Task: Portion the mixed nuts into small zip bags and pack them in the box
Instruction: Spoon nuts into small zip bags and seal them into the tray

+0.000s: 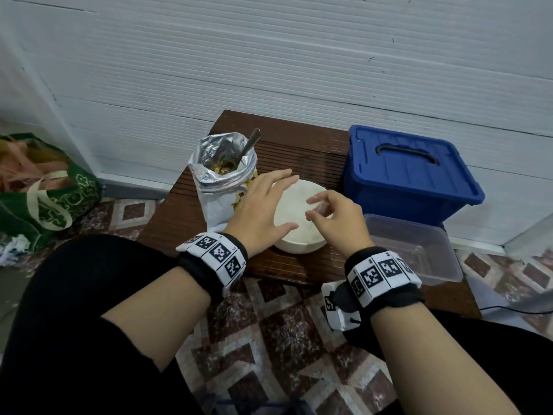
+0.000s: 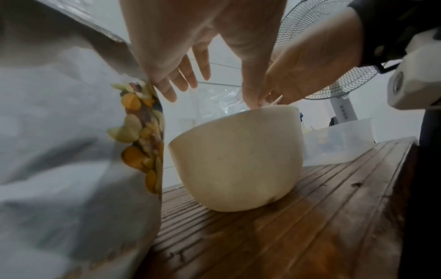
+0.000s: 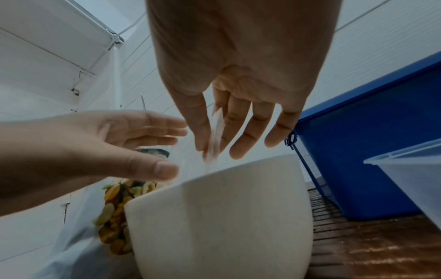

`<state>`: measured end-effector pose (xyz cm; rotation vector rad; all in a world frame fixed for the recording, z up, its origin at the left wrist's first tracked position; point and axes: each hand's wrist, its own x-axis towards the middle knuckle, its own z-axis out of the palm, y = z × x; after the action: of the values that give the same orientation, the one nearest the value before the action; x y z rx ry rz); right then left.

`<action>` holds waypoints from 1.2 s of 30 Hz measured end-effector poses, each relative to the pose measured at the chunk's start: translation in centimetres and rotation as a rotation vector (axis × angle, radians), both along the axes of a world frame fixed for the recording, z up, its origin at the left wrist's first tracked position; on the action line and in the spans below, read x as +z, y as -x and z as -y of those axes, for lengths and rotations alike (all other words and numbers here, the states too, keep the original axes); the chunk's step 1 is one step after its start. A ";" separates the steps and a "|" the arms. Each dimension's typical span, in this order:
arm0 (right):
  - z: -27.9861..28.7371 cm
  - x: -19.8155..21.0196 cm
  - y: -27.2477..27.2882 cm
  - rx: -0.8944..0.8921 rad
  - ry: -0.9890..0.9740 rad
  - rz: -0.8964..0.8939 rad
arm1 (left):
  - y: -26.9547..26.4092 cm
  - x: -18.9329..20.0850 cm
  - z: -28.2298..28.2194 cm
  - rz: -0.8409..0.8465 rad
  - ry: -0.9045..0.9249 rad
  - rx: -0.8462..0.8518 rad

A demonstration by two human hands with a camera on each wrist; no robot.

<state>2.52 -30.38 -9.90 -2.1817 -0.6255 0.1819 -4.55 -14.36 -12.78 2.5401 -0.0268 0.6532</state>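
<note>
Over the white bowl (image 1: 299, 217) on the low wooden table (image 1: 299, 157), the right hand (image 1: 336, 221) pinches a clear zip bag (image 3: 216, 132) between thumb and forefinger, seemingly to seat it for filling, while the left hand (image 1: 260, 208), fingers straight, hovers ready beside the open nut bag (image 1: 223, 178) with its spoon (image 1: 248, 148); the clear box (image 1: 419, 250) waits at right.

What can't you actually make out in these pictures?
- Inside the white bowl: head view, both hands hang over it; wrist views look from below its rim.
- The clear film pinched by the right hand: blurred; probably a zip bag.
- Blue box contents: lid shut.
- Spoon bowl: sunk in the nut bag.
- Clear container: contents, if any, too faint to tell.
</note>
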 end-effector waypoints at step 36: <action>4.9 -2.2 -1.8 -0.573 0.437 0.039 | 0.2 0.5 0.3 -0.006 0.106 -0.018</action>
<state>4.31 -35.30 -12.12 -2.6938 0.0500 -0.0359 -4.72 -14.65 -12.29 2.4375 -0.0121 0.6236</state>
